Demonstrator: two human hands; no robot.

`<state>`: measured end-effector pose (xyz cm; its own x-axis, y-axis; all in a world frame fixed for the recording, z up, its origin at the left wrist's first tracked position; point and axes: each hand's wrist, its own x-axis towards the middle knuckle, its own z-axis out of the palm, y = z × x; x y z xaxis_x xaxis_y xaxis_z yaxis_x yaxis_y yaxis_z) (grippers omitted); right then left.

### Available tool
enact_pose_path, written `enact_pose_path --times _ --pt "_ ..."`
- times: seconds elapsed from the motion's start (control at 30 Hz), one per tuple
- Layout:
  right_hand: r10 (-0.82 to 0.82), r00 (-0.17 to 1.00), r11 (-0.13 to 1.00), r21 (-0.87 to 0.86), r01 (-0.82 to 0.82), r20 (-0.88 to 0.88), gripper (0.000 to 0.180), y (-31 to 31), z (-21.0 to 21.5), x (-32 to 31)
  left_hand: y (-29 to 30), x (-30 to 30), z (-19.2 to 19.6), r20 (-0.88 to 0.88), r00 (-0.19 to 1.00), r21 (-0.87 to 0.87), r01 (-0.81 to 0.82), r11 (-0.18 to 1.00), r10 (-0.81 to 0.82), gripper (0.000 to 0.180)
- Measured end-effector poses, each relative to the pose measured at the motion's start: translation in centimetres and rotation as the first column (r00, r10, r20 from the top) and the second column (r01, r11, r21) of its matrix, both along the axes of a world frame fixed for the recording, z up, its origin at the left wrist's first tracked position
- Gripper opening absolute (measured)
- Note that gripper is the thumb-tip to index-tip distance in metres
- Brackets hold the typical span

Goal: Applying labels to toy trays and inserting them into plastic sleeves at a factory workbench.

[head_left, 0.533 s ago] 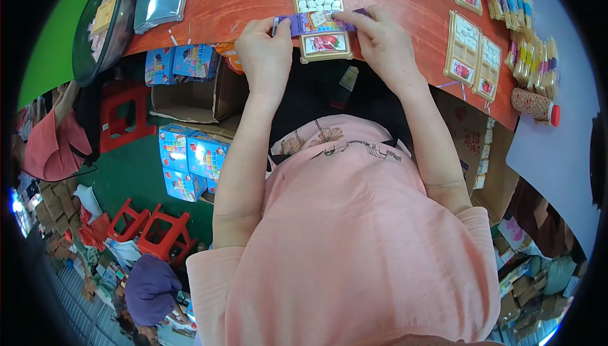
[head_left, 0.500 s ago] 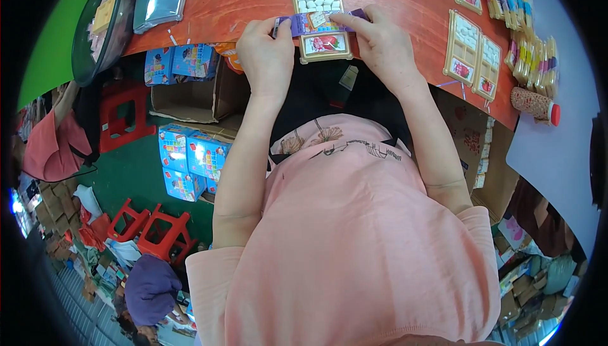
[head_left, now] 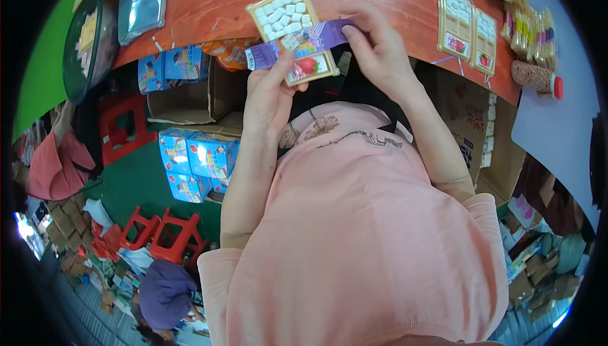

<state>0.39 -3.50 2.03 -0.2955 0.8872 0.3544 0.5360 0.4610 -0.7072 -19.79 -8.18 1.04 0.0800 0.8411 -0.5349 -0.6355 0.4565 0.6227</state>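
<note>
A cream plastic tray [head_left: 252, 9] is tilted at the table's front edge. White rounded cubes [head_left: 283, 15] fill its far compartment, and a strawberry picture card [head_left: 309, 66] lies in the near one. Across the tray's middle runs a purple printed paper band [head_left: 329, 34], its two ends sticking out past the sides. My left hand [head_left: 269, 96] is closed on the tray's near left side, its thumb pressing the band down and its fingers partly hidden underneath. With thumb and fingers, my right hand [head_left: 383, 51] pinches the band's right end.
Two similar trays [head_left: 457, 23] lie to the right, beside bundles of banded packs [head_left: 532, 38] and a red-capped jar [head_left: 537, 81]. On the left are a dark-rimmed tub [head_left: 92, 48] and clear plastic sleeves [head_left: 144, 4]. Blue boxes [head_left: 212, 154] and red stools [head_left: 177, 235] stand below.
The tray has turned and come up to the left. My left hand has shifted from the band's left end to under the tray. My right hand still grips the band, now slanting up rightward.
</note>
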Motion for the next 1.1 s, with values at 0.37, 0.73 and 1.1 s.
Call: enact_pose_path --times 0.37,0.73,1.1 --pt "-0.081 0.314 0.731 -0.271 -0.626 -0.946 0.019 -1.9 1.1 2.4 -0.5 3.7 3.2 -0.144 0.983 0.423 0.165 0.891 -0.114 0.028" --pt "-0.168 0.525 0.859 -0.385 -0.337 -0.834 0.037 -5.1 2.4 3.5 0.3 5.7 4.6 -0.222 0.964 0.457 0.234 0.858 -0.145 0.044" --pt "0.164 0.977 0.914 0.392 -0.099 -0.134 0.033 -4.0 6.2 4.3 -1.4 4.5 5.4 -0.702 0.526 0.700 0.386 0.601 0.480 0.034"
